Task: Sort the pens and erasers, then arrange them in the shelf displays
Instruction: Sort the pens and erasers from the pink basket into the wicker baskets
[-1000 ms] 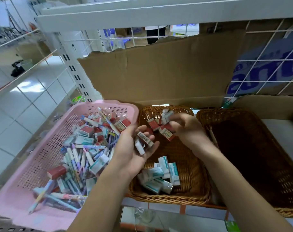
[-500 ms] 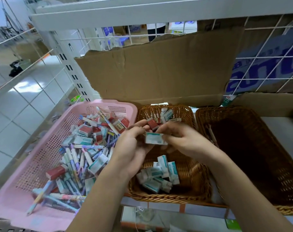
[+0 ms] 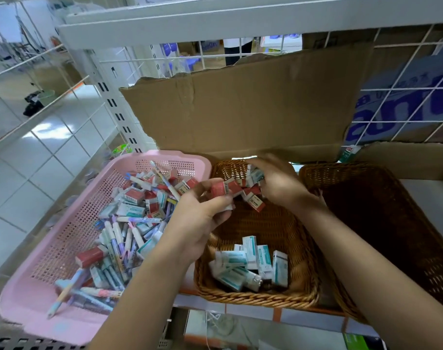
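A pink plastic basket [image 3: 63, 248] at the left holds a mixed heap of pens [image 3: 116, 238] and erasers. To its right stands a light wicker basket [image 3: 260, 298], with teal-sleeved erasers [image 3: 250, 263] at its near end and red-sleeved erasers [image 3: 254, 198] at its far end. My left hand [image 3: 202, 218] hovers over the gap between both baskets, shut on a red-sleeved eraser [image 3: 221, 189]. My right hand [image 3: 278, 183] reaches into the far end of the wicker basket, fingers curled among the erasers there; whether it holds one is hidden.
A darker wicker basket [image 3: 392, 223] sits at the right. A cardboard sheet [image 3: 240, 102] stands behind the baskets against a white wire grid. A shelf board [image 3: 215, 18] runs overhead. Tiled floor lies far left, and a lower shelf shows below.
The teal eraser held between both hands half a second ago is gone from them. My right hand moved back to the basket's far end. My left hand now grips a red eraser.
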{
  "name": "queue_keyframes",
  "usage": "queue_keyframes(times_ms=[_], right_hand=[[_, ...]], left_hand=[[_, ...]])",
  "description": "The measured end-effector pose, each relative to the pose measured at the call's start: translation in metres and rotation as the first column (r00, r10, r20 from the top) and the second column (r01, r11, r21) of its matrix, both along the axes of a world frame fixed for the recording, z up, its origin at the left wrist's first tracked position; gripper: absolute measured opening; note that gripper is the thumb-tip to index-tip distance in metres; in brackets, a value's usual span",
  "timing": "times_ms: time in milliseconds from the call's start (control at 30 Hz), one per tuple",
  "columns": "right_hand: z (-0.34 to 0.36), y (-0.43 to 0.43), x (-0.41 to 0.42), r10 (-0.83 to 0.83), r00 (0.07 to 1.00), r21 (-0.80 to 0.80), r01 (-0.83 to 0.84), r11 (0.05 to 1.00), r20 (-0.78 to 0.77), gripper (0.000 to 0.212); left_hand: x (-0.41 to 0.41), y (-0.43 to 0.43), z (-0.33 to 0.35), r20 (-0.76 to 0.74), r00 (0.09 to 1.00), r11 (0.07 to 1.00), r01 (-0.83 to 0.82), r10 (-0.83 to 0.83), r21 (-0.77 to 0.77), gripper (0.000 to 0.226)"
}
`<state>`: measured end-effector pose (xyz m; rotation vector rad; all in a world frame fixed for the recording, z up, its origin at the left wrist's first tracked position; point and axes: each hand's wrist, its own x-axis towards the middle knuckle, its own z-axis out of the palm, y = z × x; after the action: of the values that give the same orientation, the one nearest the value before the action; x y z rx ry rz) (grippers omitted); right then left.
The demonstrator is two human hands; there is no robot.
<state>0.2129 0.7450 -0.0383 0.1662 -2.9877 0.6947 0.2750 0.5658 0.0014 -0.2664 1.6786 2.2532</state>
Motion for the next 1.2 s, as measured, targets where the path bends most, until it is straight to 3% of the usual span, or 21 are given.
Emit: queue_keyframes(times_ms=[67, 167, 267, 367, 467, 567, 633, 733, 800, 900, 1000, 1100, 1200], right_hand=[[-0.006, -0.006, -0.014, 0.051, 0.999, 0.121, -0.051, 0.991, 0.006, 0.059], [-0.019, -0.011, -0.026, 0.05, 0.999, 0.277, -0.044, 0.96, -0.015, 0.041], [-0.024, -0.011, -0.028, -0.044, 0.996, 0.291, 0.065, 0.954, -0.08, 0.027], [-0.022, -0.005, -0.027, -0.096, 0.987, 0.276, 0.128, 0.953, -0.13, 0.028], [-0.006, 0.003, -0.012, -0.149, 0.988, 0.043, 0.148, 0.988, 0.03, 0.035], [0.01, 0.011, 0.009, -0.13, 0.986, -0.2, 0.148, 0.969, 0.104, 0.03], [0.021, 0.018, 0.024, -0.084, 0.97, -0.201, 0.131, 0.971, 0.229, 0.023], [0.035, 0.024, 0.046, 0.044, 0.899, -0.071, -0.015, 0.997, 0.437, 0.022], [0.041, 0.026, 0.06, 0.149, 0.843, -0.042, -0.149, 0.988, 0.517, 0.021], [0.045, 0.028, 0.07, 0.208, 0.774, -0.144, -0.152, 0.978, 0.598, 0.019], [0.044, 0.026, 0.066, 0.139, 0.834, -0.058, -0.127, 0.99, 0.534, 0.02], [0.042, 0.011, 0.055, 0.133, 0.916, -0.045, -0.126, 0.991, 0.378, 0.02], [0.039, -0.013, 0.044, 0.178, 0.949, -0.111, -0.154, 0.982, 0.259, 0.019]], left_hand=[[-0.002, -0.002, 0.001, -0.005, 1.0, 1.0, 0.004, -0.004, 0.021, 0.036], [-0.003, -0.004, 0.001, -0.035, 0.999, 1.0, 0.02, -0.02, -0.014, 0.045], [-0.005, -0.005, -0.001, -0.076, 0.997, 0.996, 0.014, -0.021, -0.091, 0.046], [-0.009, -0.004, -0.001, -0.117, 0.992, 0.984, 0.031, -0.052, -0.173, 0.036], [-0.017, 0.002, 0.002, -0.132, 0.985, 0.949, 0.064, -0.109, -0.308, 0.029], [-0.033, 0.011, 0.002, -0.089, 0.985, 0.909, 0.102, -0.15, -0.403, 0.038], [-0.047, 0.019, 0.0, -0.044, 0.983, 0.861, 0.135, -0.179, -0.49, 0.025], [-0.061, 0.029, -0.003, -0.005, 0.978, 0.783, 0.163, -0.207, -0.6, 0.007], [-0.067, 0.034, -0.006, -0.026, 0.969, 0.772, 0.179, -0.246, -0.61, 0.016], [-0.069, 0.035, -0.009, -0.045, 0.968, 0.742, 0.16, -0.248, -0.651, 0.022], [-0.068, 0.033, -0.009, -0.1, 0.96, 0.706, 0.12, -0.262, -0.698, 0.021], [-0.066, 0.016, -0.01, -0.2, 0.904, 0.519, 0.027, -0.377, -0.855, 0.027], [-0.054, -0.013, -0.002, -0.226, 0.844, 0.425, 0.002, -0.486, -0.905, 0.031]])
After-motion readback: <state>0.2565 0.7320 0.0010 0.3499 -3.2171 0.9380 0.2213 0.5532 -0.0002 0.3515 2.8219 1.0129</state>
